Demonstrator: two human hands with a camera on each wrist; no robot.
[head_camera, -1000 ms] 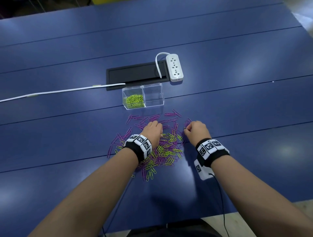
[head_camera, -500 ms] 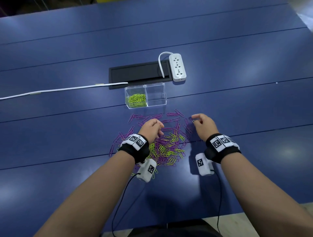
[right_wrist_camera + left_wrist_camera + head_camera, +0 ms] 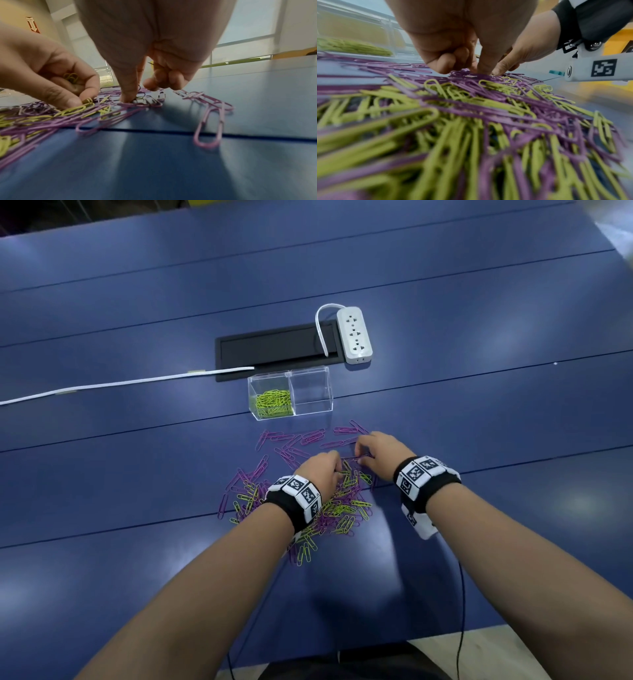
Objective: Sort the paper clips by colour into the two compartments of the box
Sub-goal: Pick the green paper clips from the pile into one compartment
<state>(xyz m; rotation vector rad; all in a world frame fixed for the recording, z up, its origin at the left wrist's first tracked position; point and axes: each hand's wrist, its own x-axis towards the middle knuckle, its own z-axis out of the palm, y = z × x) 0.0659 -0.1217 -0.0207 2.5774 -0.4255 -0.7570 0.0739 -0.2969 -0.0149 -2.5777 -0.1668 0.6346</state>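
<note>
Both our hands have come back down and drawn together since half a second ago, when our right hand (image 3: 380,455) was lifted off to the side; now it works close beside our left hand (image 3: 318,474) at the far edge of the pile.

Our left hand has its fingers curled, a few green clips tucked in the palm, as the right wrist view shows, while thumb and forefinger pinch at another green clip (image 3: 85,101) on the heap. Our right hand presses one fingertip (image 3: 127,98) down on the purple clips; its other fingers are curled under, and we cannot tell whether they hold anything.

Under and around the hands lies the pile of paper clips (image 3: 308,501), green and purple tangled together, with loose purple clips (image 3: 308,440) spread out beyond it toward the box.

Farther out stands the clear box (image 3: 291,392). Its left compartment (image 3: 274,404) holds green clips; its right compartment (image 3: 313,395) looks empty.

We judge the clips light, stiff, thin and slick, lying flat on the smooth blue table (image 3: 137,457), and likely to hook into each other. They seem best taken by a rounded end, pinched or slid up with a fingertip.

Beyond the box are a black cable hatch (image 3: 274,350), a white power strip (image 3: 354,333) and a white cable (image 3: 120,385).
</note>
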